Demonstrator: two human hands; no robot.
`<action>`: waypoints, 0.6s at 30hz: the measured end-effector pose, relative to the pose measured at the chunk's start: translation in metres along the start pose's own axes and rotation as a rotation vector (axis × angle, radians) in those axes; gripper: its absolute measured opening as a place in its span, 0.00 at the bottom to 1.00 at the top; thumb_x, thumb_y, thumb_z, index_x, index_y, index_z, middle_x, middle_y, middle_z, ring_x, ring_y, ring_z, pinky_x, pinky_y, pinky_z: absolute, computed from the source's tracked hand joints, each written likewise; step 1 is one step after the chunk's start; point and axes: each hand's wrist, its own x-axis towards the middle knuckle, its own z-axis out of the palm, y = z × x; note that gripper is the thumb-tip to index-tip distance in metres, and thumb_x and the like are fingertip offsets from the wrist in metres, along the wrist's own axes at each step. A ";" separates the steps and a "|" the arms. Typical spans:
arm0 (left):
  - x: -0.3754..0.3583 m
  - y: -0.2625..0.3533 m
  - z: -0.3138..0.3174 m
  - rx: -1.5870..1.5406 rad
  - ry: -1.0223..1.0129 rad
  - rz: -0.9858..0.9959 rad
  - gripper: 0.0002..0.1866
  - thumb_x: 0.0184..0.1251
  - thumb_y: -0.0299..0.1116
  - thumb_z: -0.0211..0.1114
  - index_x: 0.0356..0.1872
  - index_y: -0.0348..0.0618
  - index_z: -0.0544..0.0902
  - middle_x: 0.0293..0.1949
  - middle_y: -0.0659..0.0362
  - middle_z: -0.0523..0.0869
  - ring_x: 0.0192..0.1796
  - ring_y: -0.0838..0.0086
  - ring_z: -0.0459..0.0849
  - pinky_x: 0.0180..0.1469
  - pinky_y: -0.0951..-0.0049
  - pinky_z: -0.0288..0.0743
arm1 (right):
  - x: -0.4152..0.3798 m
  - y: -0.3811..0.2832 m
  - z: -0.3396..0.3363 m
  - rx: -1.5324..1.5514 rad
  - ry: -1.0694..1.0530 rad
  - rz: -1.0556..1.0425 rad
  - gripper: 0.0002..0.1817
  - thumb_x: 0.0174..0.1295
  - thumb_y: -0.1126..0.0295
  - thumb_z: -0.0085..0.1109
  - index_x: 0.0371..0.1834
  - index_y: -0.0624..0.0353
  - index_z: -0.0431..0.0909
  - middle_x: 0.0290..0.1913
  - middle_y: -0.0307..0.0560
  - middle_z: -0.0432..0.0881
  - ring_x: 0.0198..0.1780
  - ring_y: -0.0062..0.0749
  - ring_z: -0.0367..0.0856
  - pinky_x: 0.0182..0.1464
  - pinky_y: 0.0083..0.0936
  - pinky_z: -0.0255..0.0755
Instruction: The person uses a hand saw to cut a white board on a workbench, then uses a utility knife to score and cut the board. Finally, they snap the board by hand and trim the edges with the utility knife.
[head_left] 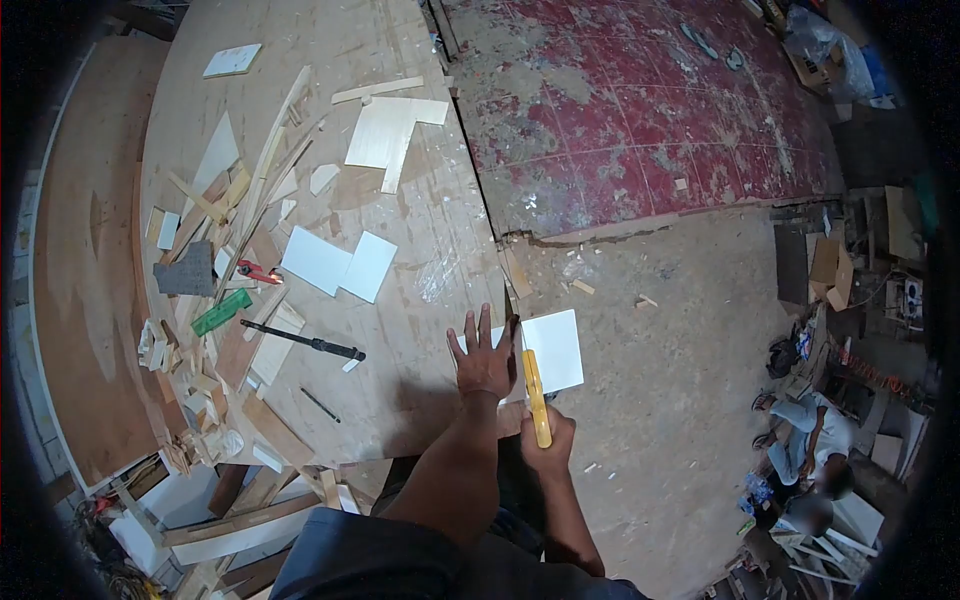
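Observation:
My left hand (484,362) lies flat with fingers spread on a white board (556,345) at the right edge of the wooden worktable (420,330). The board's larger part juts past that edge, over the floor. In my right hand (550,440) is a long, yellow saw-like tool (537,398), its fingers wrapped round the near end. The tool runs along the board close to the table edge; its blade cannot be made out. Left of my hands lie a black bar-shaped tool (305,341) and a thin dark pen-like stick (320,405).
Two joined white pieces (338,263), a pale L-shaped offcut (395,135), a green tool (221,312), red-handled pliers (260,273) and many wood scraps lie on the table. Across the floor at right, people (815,445) sit near cardboard boxes (830,270).

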 end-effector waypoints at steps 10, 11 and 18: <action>0.001 0.002 0.007 0.024 0.027 -0.037 0.32 0.74 0.47 0.51 0.79 0.66 0.61 0.84 0.54 0.41 0.85 0.52 0.37 0.78 0.32 0.25 | -0.051 0.009 -0.025 -0.036 -0.033 0.015 0.12 0.62 0.74 0.63 0.22 0.61 0.72 0.16 0.40 0.68 0.19 0.20 0.67 0.22 0.27 0.63; 0.001 0.003 0.008 0.042 0.083 -0.035 0.31 0.74 0.48 0.52 0.78 0.65 0.63 0.84 0.54 0.42 0.84 0.51 0.38 0.78 0.32 0.26 | -0.063 0.008 -0.031 -0.039 -0.026 0.017 0.12 0.62 0.74 0.63 0.22 0.61 0.72 0.16 0.40 0.68 0.19 0.20 0.67 0.22 0.27 0.63; -0.003 0.004 0.002 0.033 0.085 -0.027 0.34 0.75 0.49 0.53 0.80 0.72 0.56 0.84 0.55 0.45 0.84 0.54 0.40 0.78 0.32 0.28 | -0.086 -0.030 -0.053 -0.058 -0.035 0.175 0.14 0.62 0.75 0.63 0.20 0.60 0.69 0.15 0.37 0.66 0.18 0.18 0.66 0.22 0.25 0.60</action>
